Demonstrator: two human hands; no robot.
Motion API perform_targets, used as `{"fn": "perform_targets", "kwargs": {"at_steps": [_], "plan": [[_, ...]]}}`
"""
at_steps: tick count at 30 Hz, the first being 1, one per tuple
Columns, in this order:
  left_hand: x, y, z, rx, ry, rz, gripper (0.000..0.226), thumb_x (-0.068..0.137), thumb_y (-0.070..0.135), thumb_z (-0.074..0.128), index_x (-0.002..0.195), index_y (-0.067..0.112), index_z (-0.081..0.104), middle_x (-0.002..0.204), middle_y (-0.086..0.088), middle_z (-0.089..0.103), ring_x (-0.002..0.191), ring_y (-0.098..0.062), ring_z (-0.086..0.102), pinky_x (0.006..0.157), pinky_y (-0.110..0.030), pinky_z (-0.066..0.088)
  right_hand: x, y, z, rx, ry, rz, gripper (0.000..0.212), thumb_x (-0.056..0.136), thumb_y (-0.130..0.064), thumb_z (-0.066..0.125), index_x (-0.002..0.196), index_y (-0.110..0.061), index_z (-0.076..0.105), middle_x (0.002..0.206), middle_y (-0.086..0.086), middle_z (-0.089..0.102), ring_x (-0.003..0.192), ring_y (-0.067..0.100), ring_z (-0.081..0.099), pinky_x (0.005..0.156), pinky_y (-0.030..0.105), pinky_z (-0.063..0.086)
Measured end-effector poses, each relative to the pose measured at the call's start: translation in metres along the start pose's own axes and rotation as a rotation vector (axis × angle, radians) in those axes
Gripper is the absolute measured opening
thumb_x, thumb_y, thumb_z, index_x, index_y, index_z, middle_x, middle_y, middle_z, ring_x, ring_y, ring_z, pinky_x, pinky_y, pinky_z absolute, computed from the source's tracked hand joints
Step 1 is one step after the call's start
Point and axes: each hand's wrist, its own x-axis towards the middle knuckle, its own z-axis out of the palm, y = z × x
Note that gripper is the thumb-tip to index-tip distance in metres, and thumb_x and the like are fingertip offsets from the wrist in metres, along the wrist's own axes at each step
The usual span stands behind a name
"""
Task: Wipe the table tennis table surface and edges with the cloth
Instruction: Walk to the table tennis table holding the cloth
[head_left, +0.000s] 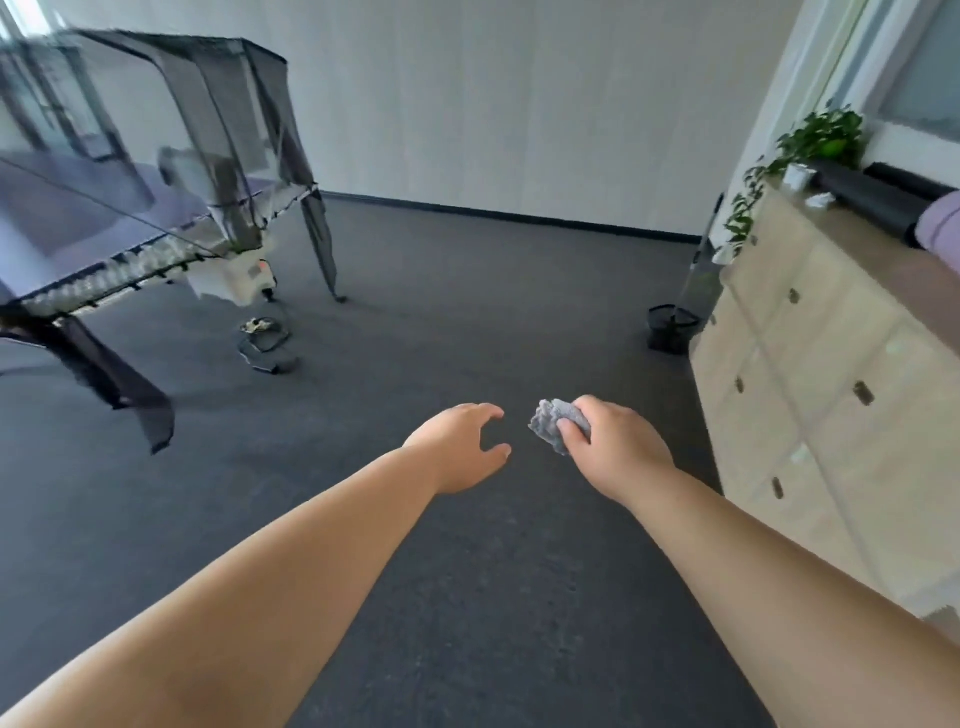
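Our right hand (613, 441) grips the bunched cloth (558, 420), its wad poking left toward our left hand (462, 449), half-open and empty; table (57, 223) far left.

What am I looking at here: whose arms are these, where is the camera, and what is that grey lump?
There is no machine here. A person wears one camera on the head, looking forward and down, so the two bare arms are their own. The right hand grips a bunched grey cloth in its fingers. The left hand is beside it, loosely curved and holding nothing. Both hang over the dark floor. At far left stands the table tennis table, its end covered by a dark net frame; that area is blurred. At right is a pale cabinet with a potted plant on top. The cloth is well away from the table.
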Motion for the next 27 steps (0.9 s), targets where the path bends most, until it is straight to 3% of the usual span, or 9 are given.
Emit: {"fn": "perform_targets", "kwargs": {"at_steps": [6, 11, 20, 27], "plan": [[-0.078, -0.189, -0.074, 0.001, 0.102, -0.258, 0.066, 0.091, 0.063, 0.057, 0.151, 0.039, 0.042, 0.149, 0.011, 0.052, 0.134, -0.013, 0.051, 0.105, -0.033, 0.047, 0.054, -0.186, 0.089, 0.088, -0.081, -0.225, 0.025, 0.101, -0.048, 0.047, 0.093, -0.025, 0.054, 0.085, -0.008, 0.060, 0.078, 0.023, 0.057, 0.059, 0.034, 0.038], [-0.168, -0.317, -0.124, -0.040, 0.205, -0.457, 0.063, 0.093, 0.061, 0.058, 0.149, 0.035, 0.046, 0.145, 0.009, 0.055, 0.132, -0.014, 0.053, 0.106, -0.036, 0.047, 0.071, -0.334, 0.156, 0.171, -0.174, -0.378, 0.025, 0.101, -0.045, 0.049, 0.089, -0.024, 0.054, 0.082, -0.008, 0.059, 0.077, 0.023, 0.057, 0.058, 0.034, 0.036], [-0.310, -0.466, -0.178, -0.134, 0.386, -0.765, 0.060, 0.094, 0.054, 0.065, 0.148, 0.031, 0.051, 0.145, 0.007, 0.059, 0.132, -0.015, 0.055, 0.111, -0.034, 0.044, 0.074, -0.545, 0.247, 0.216, -0.346, -0.681, 0.025, 0.102, -0.044, 0.052, 0.094, -0.021, 0.059, 0.088, -0.002, 0.064, 0.083, 0.027, 0.060, 0.066, 0.038, 0.048], [-0.340, -0.564, -0.206, -0.153, 0.459, -0.921, 0.058, 0.094, 0.050, 0.066, 0.146, 0.028, 0.053, 0.143, 0.005, 0.061, 0.132, -0.017, 0.056, 0.112, -0.032, 0.042, 0.103, -0.666, 0.316, 0.239, -0.454, -0.853, 0.024, 0.101, -0.043, 0.054, 0.092, -0.021, 0.059, 0.087, -0.002, 0.064, 0.083, 0.026, 0.059, 0.065, 0.036, 0.042]]}}
